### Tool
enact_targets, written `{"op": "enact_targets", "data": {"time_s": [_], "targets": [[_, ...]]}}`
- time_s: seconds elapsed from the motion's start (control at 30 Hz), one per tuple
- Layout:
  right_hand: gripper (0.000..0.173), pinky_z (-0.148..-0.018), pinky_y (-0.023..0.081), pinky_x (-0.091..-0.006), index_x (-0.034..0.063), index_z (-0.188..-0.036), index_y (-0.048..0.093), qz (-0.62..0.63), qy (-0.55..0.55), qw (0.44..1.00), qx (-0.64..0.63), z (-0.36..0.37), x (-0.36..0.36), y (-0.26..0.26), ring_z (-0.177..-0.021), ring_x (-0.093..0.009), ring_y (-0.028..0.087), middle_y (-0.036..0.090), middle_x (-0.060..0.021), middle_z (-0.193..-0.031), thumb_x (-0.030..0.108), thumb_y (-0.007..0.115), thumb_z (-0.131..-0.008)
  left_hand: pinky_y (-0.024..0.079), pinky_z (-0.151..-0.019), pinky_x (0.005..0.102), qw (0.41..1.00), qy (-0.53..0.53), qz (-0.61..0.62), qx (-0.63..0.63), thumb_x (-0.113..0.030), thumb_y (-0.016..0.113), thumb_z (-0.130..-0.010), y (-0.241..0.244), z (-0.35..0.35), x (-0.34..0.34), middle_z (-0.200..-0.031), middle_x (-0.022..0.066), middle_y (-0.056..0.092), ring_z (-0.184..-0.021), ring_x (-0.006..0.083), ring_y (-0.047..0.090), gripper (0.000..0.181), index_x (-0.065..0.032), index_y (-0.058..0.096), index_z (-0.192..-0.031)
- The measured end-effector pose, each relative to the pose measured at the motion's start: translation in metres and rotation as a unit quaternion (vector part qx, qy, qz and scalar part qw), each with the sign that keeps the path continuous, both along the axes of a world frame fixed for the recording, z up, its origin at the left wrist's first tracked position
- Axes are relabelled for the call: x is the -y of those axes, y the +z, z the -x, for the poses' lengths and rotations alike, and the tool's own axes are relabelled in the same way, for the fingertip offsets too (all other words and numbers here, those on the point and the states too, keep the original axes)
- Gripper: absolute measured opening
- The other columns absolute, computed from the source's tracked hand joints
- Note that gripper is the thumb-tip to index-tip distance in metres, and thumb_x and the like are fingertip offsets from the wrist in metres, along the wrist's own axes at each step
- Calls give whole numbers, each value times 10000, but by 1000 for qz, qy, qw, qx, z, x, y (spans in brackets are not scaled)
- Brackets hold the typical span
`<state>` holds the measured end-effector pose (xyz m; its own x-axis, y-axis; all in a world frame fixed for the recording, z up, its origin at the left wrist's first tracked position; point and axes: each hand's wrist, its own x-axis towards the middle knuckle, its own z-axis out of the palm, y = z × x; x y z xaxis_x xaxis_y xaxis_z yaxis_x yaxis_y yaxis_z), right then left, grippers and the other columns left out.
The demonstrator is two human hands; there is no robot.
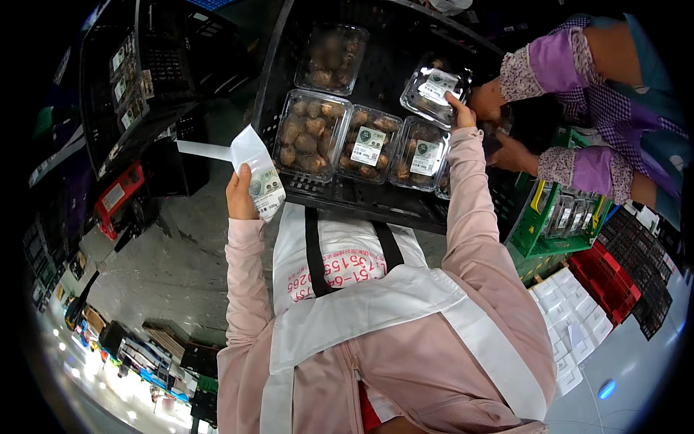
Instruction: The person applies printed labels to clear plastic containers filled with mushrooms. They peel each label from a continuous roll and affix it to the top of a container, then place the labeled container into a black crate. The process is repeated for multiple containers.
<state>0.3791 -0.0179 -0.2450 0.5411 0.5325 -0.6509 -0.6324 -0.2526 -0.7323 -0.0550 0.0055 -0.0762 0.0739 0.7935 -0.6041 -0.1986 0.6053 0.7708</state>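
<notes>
My left hand grips a strip of printed labels on white backing paper, left of a black plastic crate. My right hand is at the near right corner of a labelled clear plastic clamshell box; one finger rests on its label, and the other fingers are hard to make out. In front of it lie two more labelled boxes of round brown produce, a middle one and a right one. Two boxes without visible labels, a near one and a far one, lie at the left.
A co-worker's hands reach in at the crate's right side, close to my right hand. Beyond stand a green crate of packed boxes, a red crate and white cartons. Black crates stand at the left, near a red device.
</notes>
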Motion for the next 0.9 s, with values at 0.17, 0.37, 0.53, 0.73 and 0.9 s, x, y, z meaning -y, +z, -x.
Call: {"op": "enact_targets", "data": {"time_s": [0.17, 0.37, 0.53, 0.73, 0.9], "targets": [[455, -782, 417, -301, -39, -1012, 558, 23, 90, 995, 21, -13, -1, -22, -922, -195, 511, 530, -112, -1047, 141, 716, -625, 469, -646, 268, 998, 10, -15, -55, -234, 401, -881, -3, 1, -3, -907, 170, 586, -736, 197, 588, 347, 55, 455, -1066], [760, -898, 343, -354, 0, -1164, 382, 291, 210, 779, 514, -23, -10, 7, -1068, -298, 428, 470, -185, -1130, 392, 713, -603, 468, -649, 268, 999, 20, 5, -36, -238, 391, -885, -2, 5, 4, -916, 187, 585, -738, 200, 587, 349, 52, 457, -1068], [583, -726, 450, -350, -19, -1013, 481, 39, 344, 878, 331, 149, -5, 92, -837, -261, 568, 580, -146, -869, 422, 656, -674, 488, -678, 308, 1000, 12, 20, 21, -248, 404, -882, 4, -3, 12, -919, 206, 579, -790, 248, 595, 365, 57, 442, -1079], [712, -754, 435, -325, -64, -975, 516, 115, 414, 895, 117, 221, 12, 41, -838, -255, 569, 577, -184, -906, 494, 703, -575, 473, -639, 263, 998, -12, 50, 37, -236, 413, -884, -6, -8, 18, -854, 100, 592, -713, 160, 589, 305, 31, 505, -999], [709, -747, 439, -307, -77, -969, 517, 118, 365, 919, 89, 230, 14, 40, -826, -234, 574, 580, -164, -924, 438, 748, -539, 469, -641, 252, 996, -37, 60, 52, -240, 426, -880, -7, -10, 20, -865, 88, 585, -722, 147, 582, 309, 27, 500, -1016]]}}
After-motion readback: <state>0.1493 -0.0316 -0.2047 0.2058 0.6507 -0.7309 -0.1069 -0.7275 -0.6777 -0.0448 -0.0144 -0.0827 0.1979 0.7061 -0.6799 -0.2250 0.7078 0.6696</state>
